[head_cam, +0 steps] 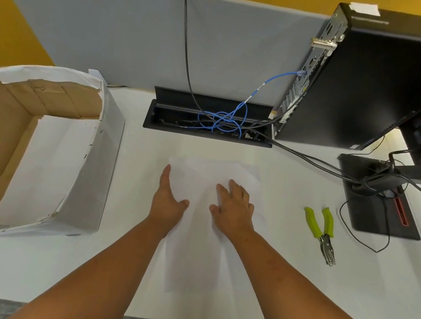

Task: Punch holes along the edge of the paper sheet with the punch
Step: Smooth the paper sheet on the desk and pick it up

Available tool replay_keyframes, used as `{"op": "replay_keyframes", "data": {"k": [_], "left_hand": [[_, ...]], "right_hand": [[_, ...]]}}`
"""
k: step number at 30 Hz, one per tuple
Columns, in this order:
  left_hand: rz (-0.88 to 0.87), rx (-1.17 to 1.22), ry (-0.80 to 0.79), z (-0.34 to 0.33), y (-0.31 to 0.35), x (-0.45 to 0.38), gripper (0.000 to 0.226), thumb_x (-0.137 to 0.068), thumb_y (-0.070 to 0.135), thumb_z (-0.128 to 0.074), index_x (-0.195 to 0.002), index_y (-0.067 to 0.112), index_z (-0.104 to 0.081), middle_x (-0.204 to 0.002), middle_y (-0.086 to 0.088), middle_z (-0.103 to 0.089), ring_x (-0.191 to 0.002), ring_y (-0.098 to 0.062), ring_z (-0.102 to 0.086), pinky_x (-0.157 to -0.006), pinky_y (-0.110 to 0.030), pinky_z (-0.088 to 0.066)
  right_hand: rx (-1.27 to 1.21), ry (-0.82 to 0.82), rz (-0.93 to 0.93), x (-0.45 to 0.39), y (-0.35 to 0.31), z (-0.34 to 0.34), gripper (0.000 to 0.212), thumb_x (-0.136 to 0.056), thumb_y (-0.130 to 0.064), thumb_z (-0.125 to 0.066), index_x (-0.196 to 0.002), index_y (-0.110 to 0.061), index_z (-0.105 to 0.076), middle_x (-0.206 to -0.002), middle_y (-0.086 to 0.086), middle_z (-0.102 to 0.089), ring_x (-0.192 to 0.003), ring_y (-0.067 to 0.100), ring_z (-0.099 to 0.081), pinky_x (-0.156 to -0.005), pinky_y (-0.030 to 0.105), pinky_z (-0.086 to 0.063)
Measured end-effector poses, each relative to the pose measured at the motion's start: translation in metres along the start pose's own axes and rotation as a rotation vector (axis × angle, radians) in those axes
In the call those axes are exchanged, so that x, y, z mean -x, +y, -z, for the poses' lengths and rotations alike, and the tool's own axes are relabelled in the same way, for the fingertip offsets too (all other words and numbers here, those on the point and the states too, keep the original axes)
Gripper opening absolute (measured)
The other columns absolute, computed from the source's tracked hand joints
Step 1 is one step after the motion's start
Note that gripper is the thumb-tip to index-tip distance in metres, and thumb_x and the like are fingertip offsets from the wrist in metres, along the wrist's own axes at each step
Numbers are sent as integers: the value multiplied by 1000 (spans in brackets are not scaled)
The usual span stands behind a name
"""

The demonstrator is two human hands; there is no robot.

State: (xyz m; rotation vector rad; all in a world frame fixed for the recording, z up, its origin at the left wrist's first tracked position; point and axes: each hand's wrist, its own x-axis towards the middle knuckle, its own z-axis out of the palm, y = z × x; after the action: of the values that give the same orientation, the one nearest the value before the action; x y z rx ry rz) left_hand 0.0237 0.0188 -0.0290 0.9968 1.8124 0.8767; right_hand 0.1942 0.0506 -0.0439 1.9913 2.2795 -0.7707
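Observation:
A white paper sheet lies flat on the white desk in front of me, hard to tell from the desk surface. My left hand rests at the sheet's left edge, fingers stretched out and holding nothing. My right hand lies flat on top of the sheet, fingers spread. The punch, a plier-type tool with lime-green handles and a metal head, lies on the desk well to the right of the sheet, untouched by either hand.
A large cardboard box with white outer walls stands at the left. A black cable tray with blue and black cables is sunk in the desk behind the sheet. A black computer case and a monitor base stand at the right.

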Motion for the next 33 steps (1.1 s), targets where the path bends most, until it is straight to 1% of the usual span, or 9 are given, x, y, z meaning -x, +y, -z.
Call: {"op": "replay_keyframes", "data": {"k": [2, 6, 10, 14, 18, 22, 27, 30, 33], "left_hand": [[-2, 36, -11, 3, 0, 0, 103, -83, -1, -69, -155, 31, -3, -157, 3, -27, -139, -22, -35, -106, -28, -31], [14, 90, -15, 10, -4, -1, 90, -81, -5, -67, -151, 30, -22, -146, 2, -42, -129, -23, -44, -102, -34, -41], [51, 167, -20, 12, -5, 0, 75, -84, -5, -61, -146, 25, -32, -132, 0, -50, -120, -25, -50, -94, -37, -46], [77, 271, 16, 13, -6, 2, 60, -92, 8, -61, -142, 28, -32, -130, 0, -54, -114, -23, -57, -91, -34, -49], [92, 229, 13, 9, -5, 4, 50, -98, 13, -51, -143, 26, -32, -124, 4, -52, -111, -21, -54, -89, -31, -45], [109, 216, 18, 9, -3, 5, 43, -103, 12, -40, -144, 24, -34, -127, 4, -50, -111, -19, -51, -94, -30, -42], [131, 151, 26, 10, -3, 5, 41, -98, 7, -45, -137, 18, -41, -119, 1, -55, -108, -23, -56, -90, -31, -44], [156, 161, 16, 11, -3, 5, 43, -91, -4, -47, -128, 17, -47, -115, -1, -60, -96, -18, -60, -77, -26, -48], [166, 256, 5, 12, -4, 6, 47, -87, -2, -56, -127, 21, -47, -113, 0, -61, -98, -18, -62, -69, -23, -49]], "right_hand": [[-78, 35, -50, -4, 5, 6, 59, -99, -37, -47, -153, -24, -27, -164, 5, -9, -148, 27, -9, -114, 45, -20], [-254, 158, -282, -10, 23, 21, 65, -98, -28, -50, -154, -18, -20, -162, 10, -12, -146, 31, -15, -115, 43, -22], [-595, 197, -377, -17, 25, 31, 68, -98, -20, -49, -156, -13, -14, -156, 13, -28, -142, 33, -28, -115, 44, -26], [-885, 235, -396, -17, 25, 35, 53, -98, -18, -48, -148, -11, -34, -144, 12, -45, -128, 30, -48, -108, 39, -40], [-932, 196, -387, -13, 24, 34, 34, -99, -16, -47, -132, -9, -49, -117, 6, -56, -102, 24, -56, -86, 31, -44], [-999, 166, -396, -13, 21, 35, 37, -101, -22, -42, -138, -15, -44, -124, 2, -54, -110, 24, -52, -97, 35, -43], [-1104, 198, -360, -12, 19, 38, 36, -98, -13, -48, -134, -18, -49, -117, -1, -59, -104, 20, -58, -92, 31, -47], [-1080, 150, -355, -11, 19, 39, 19, -98, -14, -47, -115, -14, -55, -103, -1, -62, -93, 19, -59, -79, 27, -49], [-1062, 188, -334, -11, 19, 39, 23, -98, -13, -48, -120, -13, -53, -110, 3, -60, -93, 18, -57, -85, 29, -47]]}}
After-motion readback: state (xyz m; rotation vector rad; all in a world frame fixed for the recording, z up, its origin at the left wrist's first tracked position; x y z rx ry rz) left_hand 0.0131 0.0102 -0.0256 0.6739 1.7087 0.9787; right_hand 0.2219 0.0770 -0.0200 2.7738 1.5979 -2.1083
